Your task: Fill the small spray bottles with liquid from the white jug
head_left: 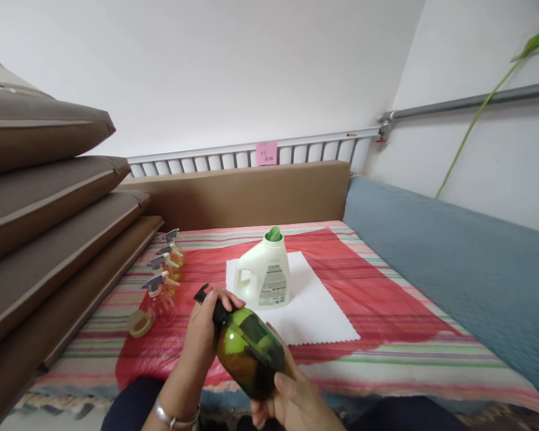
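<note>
A dark green pump bottle (250,347) is held tilted in both hands, its black pump head toward the upper left. My left hand (210,320) is closed around the pump collar. Wrapped round the base of the bottle is my right hand (291,383). Just beyond stands a pale jug of liquid (269,275) with a green spout in its open neck. It rests upright on a white sheet with a scalloped edge (314,299). Several clear spray bottles (160,299) line the left side, a round yellowish lid (140,323) near the closest one.
Red translucent plastic (368,299) covers part of a striped cloth (435,359). Stacked brown cushions (58,191) rise at the left. A brown cushion (251,191) stands along the back before a white radiator (215,160). A blue padded side (458,251) borders the right.
</note>
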`<state>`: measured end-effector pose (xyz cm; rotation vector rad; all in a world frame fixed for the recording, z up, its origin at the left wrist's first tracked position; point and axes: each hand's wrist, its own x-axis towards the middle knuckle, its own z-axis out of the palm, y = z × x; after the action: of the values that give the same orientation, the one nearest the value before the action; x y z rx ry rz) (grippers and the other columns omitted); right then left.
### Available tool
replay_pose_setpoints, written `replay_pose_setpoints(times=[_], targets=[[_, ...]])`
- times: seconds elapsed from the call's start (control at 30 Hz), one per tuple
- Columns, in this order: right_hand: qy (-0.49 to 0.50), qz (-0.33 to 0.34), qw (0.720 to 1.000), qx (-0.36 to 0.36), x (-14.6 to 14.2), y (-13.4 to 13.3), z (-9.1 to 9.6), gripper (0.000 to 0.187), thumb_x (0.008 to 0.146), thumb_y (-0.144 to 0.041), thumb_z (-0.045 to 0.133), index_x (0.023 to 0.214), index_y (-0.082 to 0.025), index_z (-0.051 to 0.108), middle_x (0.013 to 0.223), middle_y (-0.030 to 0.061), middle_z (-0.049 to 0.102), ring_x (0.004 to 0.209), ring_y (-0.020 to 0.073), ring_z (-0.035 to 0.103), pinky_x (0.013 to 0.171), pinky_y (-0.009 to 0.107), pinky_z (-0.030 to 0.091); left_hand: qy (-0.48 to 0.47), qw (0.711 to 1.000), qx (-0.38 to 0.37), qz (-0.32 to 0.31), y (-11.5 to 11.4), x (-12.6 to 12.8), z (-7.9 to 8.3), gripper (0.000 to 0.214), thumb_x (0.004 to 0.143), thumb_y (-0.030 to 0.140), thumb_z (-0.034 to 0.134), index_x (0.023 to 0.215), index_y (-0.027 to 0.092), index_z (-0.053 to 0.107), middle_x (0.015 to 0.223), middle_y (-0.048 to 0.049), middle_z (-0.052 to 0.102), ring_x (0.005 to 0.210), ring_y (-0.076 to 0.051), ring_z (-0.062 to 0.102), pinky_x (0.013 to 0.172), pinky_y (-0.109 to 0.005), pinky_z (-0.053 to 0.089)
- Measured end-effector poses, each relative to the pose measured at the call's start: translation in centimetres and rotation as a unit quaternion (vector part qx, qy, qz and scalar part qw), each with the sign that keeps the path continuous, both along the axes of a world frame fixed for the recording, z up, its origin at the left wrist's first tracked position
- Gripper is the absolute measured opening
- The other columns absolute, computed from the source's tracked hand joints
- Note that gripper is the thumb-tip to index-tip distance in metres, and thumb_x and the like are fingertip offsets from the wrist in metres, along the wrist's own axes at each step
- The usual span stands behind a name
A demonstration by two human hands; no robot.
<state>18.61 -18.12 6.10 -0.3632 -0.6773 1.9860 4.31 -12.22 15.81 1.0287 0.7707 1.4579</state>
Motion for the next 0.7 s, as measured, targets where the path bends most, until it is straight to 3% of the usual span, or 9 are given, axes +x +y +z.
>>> replay_pose_setpoints(times=[0.03,0.1,0.2,0.27,0.37,0.47,0.57,0.63,0.7], targets=[[0.004,-0.013,1.0,-0.005,0.0,0.1,-0.1,0.078,0.061,-0.048,0.074,0.128,-0.025,0.04,0.077,0.0036,0.069,0.053,0.0155,0.063,0.048,0.027,0.051,-0.002,1.0,-0.003,0.001,0.0,0.0,0.1,0.039,0.086,0.037,0.042,0.056,0.016,0.054,0.065,-0.0051,0.062,0.071,-0.019,0.057,0.074,-0.031,0.041],[0.017,0.023,0.998,-0.061,0.2,0.3,0.0,0.069,0.069,-0.061,0.061,0.119,-0.014,0.05,0.07,0.0061,0.068,0.039,0.0095,0.055,0.041,0.023,0.049,0.003,1.0,-0.003,-0.002,0.1,0.0,0.1,0.039,0.085,0.038,0.042,0.056,0.016,0.054,0.067,-0.0054,0.062,0.071,-0.019,0.057,0.074,-0.031,0.041],[0.021,0.156,0.976,-0.151,0.3,0.7,0.6,0.092,0.072,-0.079,0.026,0.103,0.001,0.059,0.07,0.0159,0.068,0.032,0.0083,0.052,0.032,0.019,0.043,0.028,1.0,0.011,0.002,0.1,0.0,-0.1,0.037,0.084,0.038,0.044,0.055,0.016,0.054,0.069,-0.0059,0.063,0.073,-0.019,0.057,0.074,-0.031,0.042],[0.027,0.165,0.974,-0.151,0.4,0.8,1.0,0.093,0.071,-0.08,0.022,0.108,-0.002,0.057,0.077,0.016,0.069,0.045,0.0146,0.062,0.035,0.02,0.046,0.046,0.999,0.018,0.019,0.2,-0.1,-0.3,0.037,0.083,0.038,0.045,0.055,0.016,0.054,0.07,-0.0062,0.063,0.073,-0.019,0.056,0.075,-0.032,0.042],[0.037,0.087,0.992,-0.085,0.4,0.6,0.9,0.073,0.071,-0.071,0.046,0.116,-0.014,0.052,0.101,0.0129,0.066,0.075,0.0208,0.066,0.048,0.026,0.053,0.063,0.996,0.023,0.051,0.2,-0.2,-0.6,0.035,0.083,0.036,0.045,0.054,0.017,0.054,0.071,-0.0063,0.064,0.075,-0.02,0.057,0.076,-0.031,0.041],[0.001,0.051,0.996,-0.074,0.4,0.4,0.1,0.06,0.071,-0.059,0.06,0.109,-0.012,0.055,0.089,0.0119,0.068,0.063,0.0163,0.065,0.047,0.023,0.051,0.08,0.995,0.034,0.057,0.2,-0.1,-0.5,0.034,0.083,0.034,0.044,0.054,0.017,0.053,0.072,-0.0058,0.064,0.075,-0.019,0.057,0.074,-0.029,0.04],[-0.005,0.114,0.985,-0.129,0.4,0.6,-0.6,0.078,0.078,-0.071,0.032,0.105,-0.003,0.058,0.074,0.0147,0.069,0.036,0.0073,0.053,0.037,0.017,0.043,0.107,0.992,0.061,0.007,0.1,-0.1,-0.2,0.032,0.082,0.031,0.044,0.055,0.017,0.054,0.072,-0.006,0.064,0.071,-0.019,0.055,0.07,-0.028,0.039],[0.012,0.185,0.973,-0.134,0.2,1.0,-0.7,0.092,0.077,-0.075,0.016,0.109,0.0,0.057,0.08,0.0206,0.069,0.03,0.0039,0.047,0.031,0.015,0.035,0.122,0.989,0.072,-0.033,-0.2,-0.2,0.0,0.032,0.083,0.031,0.044,0.056,0.017,0.054,0.073,-0.0068,0.064,0.07,-0.019,0.055,0.069,-0.029,0.039],[0.038,0.202,0.97,-0.128,-0.1,1.3,-0.7,0.095,0.075,-0.077,0.011,0.109,-0.001,0.057,0.077,0.0193,0.07,0.029,0.0034,0.045,0.029,0.014,0.03,0.13,0.987,0.074,-0.066,-0.4,-0.3,0.0,0.034,0.083,0.032,0.043,0.055,0.017,0.054,0.073,-0.0079,0.064,0.072,-0.02,0.055,0.07,-0.03,0.039]])
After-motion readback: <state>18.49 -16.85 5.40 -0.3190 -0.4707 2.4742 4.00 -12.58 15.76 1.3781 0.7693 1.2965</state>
